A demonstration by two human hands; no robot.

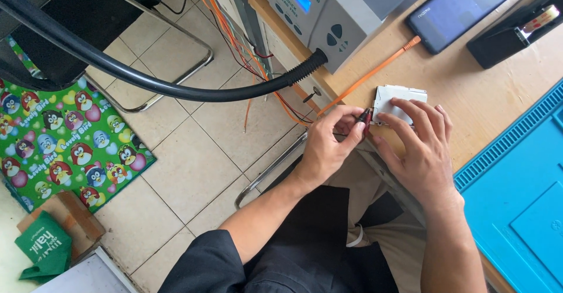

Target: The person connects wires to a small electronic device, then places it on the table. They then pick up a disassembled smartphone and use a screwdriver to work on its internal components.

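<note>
Hands met at the edge of a wooden workbench [487, 102], where a person in dark sleeves bent over a small silver metal plate [392, 101] lying flat near the bench's rim. The right hand [421, 152] pressed down on the plate, its fingers [410, 114] spread over the near half. The left hand [325, 146] had thumb and forefinger pinched shut on a slim dark red-tipped tool [365, 117], possibly tweezers or a probe, its point touching the plate's left corner. An orange strap [375, 70] ran across the bench just beyond the plate. Further back stood a grey machine [337, 12] with a black corrugated hose [176, 85], a dark smartphone [460, 9] and a black tape dispenser [519, 26]. A blue work mat [522, 193] lay beside the right forearm.
</note>
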